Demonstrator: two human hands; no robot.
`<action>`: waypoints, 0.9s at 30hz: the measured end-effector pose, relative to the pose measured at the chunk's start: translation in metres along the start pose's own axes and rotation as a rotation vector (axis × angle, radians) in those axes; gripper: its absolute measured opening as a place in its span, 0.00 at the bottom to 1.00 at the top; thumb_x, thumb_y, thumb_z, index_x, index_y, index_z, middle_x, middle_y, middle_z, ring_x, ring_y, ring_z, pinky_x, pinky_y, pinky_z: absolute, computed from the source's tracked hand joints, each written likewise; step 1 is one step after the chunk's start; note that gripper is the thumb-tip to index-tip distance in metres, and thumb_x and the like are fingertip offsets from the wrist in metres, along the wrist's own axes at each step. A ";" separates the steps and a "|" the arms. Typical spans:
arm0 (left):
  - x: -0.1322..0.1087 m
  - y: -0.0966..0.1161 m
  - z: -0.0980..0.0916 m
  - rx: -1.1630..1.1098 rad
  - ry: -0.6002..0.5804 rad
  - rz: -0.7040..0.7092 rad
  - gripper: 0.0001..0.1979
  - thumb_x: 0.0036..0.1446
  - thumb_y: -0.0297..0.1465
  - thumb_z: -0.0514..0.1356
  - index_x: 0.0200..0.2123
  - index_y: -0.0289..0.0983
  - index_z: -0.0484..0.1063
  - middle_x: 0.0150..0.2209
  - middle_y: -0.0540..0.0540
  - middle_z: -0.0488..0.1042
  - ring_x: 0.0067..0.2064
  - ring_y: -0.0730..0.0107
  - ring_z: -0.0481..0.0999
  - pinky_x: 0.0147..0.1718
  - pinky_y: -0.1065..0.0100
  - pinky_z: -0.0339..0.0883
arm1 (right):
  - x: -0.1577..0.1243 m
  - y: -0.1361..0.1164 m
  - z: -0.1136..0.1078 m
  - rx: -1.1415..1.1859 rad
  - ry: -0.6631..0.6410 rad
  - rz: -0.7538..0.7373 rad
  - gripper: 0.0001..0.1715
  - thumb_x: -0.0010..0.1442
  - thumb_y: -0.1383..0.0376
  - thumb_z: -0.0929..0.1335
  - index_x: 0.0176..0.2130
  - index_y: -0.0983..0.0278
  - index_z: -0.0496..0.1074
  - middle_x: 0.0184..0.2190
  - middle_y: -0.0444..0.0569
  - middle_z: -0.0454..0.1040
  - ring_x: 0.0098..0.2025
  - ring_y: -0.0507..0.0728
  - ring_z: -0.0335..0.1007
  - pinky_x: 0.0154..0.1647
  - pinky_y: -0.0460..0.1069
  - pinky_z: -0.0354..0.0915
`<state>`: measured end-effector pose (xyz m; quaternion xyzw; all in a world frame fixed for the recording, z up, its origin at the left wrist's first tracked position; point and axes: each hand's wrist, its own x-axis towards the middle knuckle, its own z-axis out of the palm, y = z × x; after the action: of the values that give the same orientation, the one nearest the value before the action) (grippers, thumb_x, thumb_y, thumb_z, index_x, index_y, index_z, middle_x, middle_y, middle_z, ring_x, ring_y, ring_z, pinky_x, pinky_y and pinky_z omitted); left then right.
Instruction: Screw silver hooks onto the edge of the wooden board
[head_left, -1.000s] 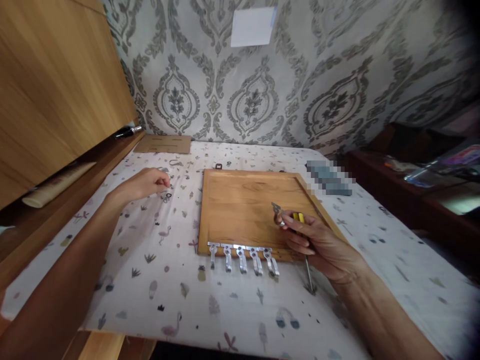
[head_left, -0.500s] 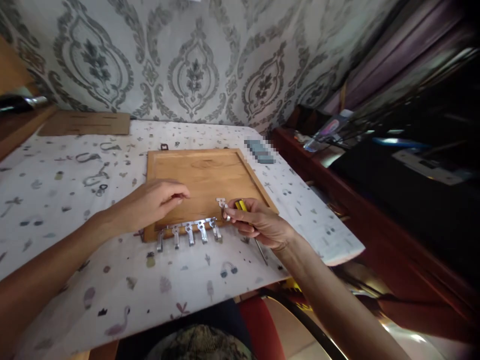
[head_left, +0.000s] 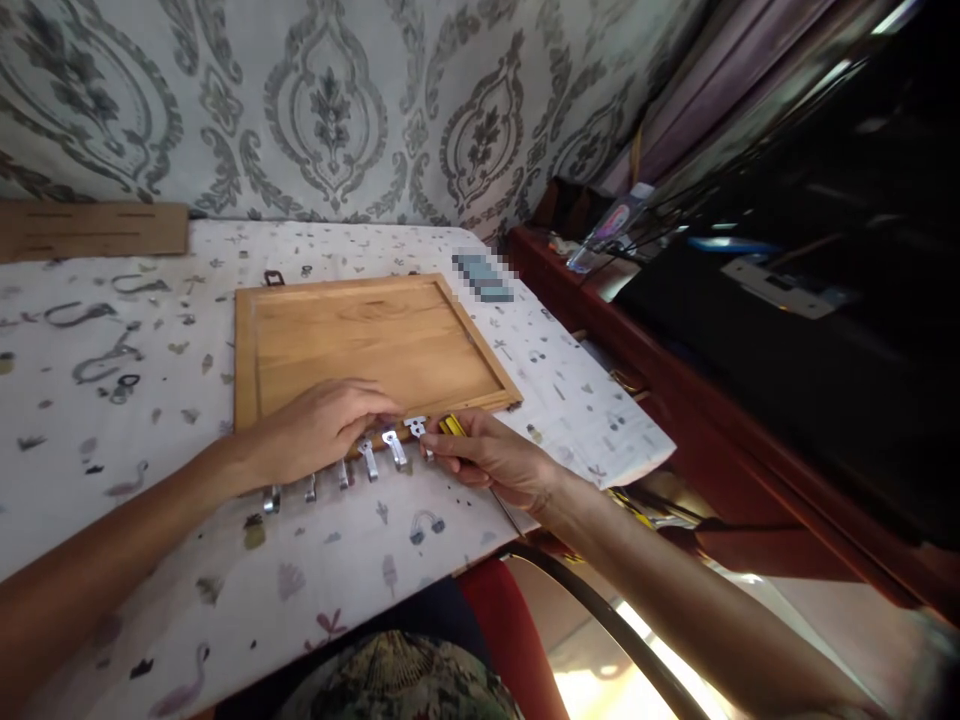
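My right hand (head_left: 487,455) grips a screwdriver (head_left: 453,426), its yellow and black handle between the fingers and its thin shaft slanting down past the palm. The same fingers pinch a shiny metal hook (head_left: 415,428) at the near edge of a framed wooden panel (head_left: 360,340). Several similar metal hooks (head_left: 368,461) line that edge, their bent ends hanging towards me. My left hand (head_left: 326,425) lies over the panel's near edge, fingers outstretched towards the held hook, with no object visible in them. Its wrist and palm partly cover the edge.
The panel lies on a table with a white printed cloth (head_left: 187,560). Brown cardboard (head_left: 97,228) is at the back left, and a blurred-out bluish item (head_left: 484,277) lies beyond the panel. A plastic bottle (head_left: 611,228) stands on a dark red cabinet (head_left: 555,270) at right.
My right hand has brought the metal hook to the right end of the row at the panel's edge. My left hand has come nearer to it. The camera view has turned rightward.
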<state>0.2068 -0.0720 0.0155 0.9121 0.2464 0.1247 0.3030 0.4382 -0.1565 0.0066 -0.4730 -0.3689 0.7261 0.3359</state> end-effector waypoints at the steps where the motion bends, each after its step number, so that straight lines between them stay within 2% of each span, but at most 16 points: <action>1: 0.001 -0.001 0.001 0.007 0.000 0.020 0.21 0.68 0.22 0.50 0.53 0.39 0.81 0.48 0.43 0.84 0.49 0.62 0.81 0.52 0.63 0.72 | 0.000 0.000 0.000 -0.001 -0.001 0.001 0.23 0.47 0.56 0.83 0.28 0.64 0.72 0.15 0.33 0.66 0.13 0.41 0.44 0.13 0.43 0.32; 10: 0.002 -0.007 0.008 0.043 0.040 0.139 0.23 0.67 0.20 0.50 0.51 0.41 0.83 0.41 0.45 0.81 0.43 0.64 0.80 0.42 0.66 0.71 | 0.000 0.000 -0.003 0.007 -0.010 0.026 0.20 0.49 0.58 0.83 0.31 0.64 0.74 0.16 0.33 0.66 0.14 0.41 0.46 0.14 0.44 0.33; 14: 0.001 -0.004 0.007 0.056 0.033 0.146 0.25 0.66 0.18 0.49 0.52 0.42 0.83 0.41 0.46 0.81 0.44 0.65 0.79 0.45 0.66 0.71 | 0.003 0.000 -0.003 0.004 -0.022 0.035 0.21 0.50 0.58 0.83 0.31 0.64 0.73 0.16 0.33 0.67 0.13 0.41 0.46 0.14 0.43 0.33; 20: 0.002 -0.001 0.006 0.121 0.005 0.160 0.23 0.66 0.18 0.50 0.48 0.39 0.84 0.42 0.45 0.80 0.44 0.64 0.79 0.43 0.65 0.71 | 0.004 -0.001 0.000 -0.041 -0.004 0.041 0.23 0.47 0.55 0.83 0.30 0.64 0.73 0.16 0.33 0.66 0.14 0.41 0.45 0.13 0.44 0.34; 27: 0.000 0.000 0.010 0.177 0.033 0.218 0.20 0.67 0.17 0.50 0.44 0.35 0.82 0.38 0.45 0.76 0.41 0.65 0.75 0.38 0.67 0.67 | -0.001 -0.001 0.006 -0.095 0.059 0.010 0.27 0.46 0.50 0.83 0.30 0.63 0.72 0.16 0.32 0.66 0.14 0.42 0.47 0.14 0.44 0.36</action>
<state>0.2105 -0.0768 0.0081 0.9544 0.1609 0.1497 0.2020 0.4334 -0.1578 0.0096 -0.5116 -0.3904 0.6951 0.3203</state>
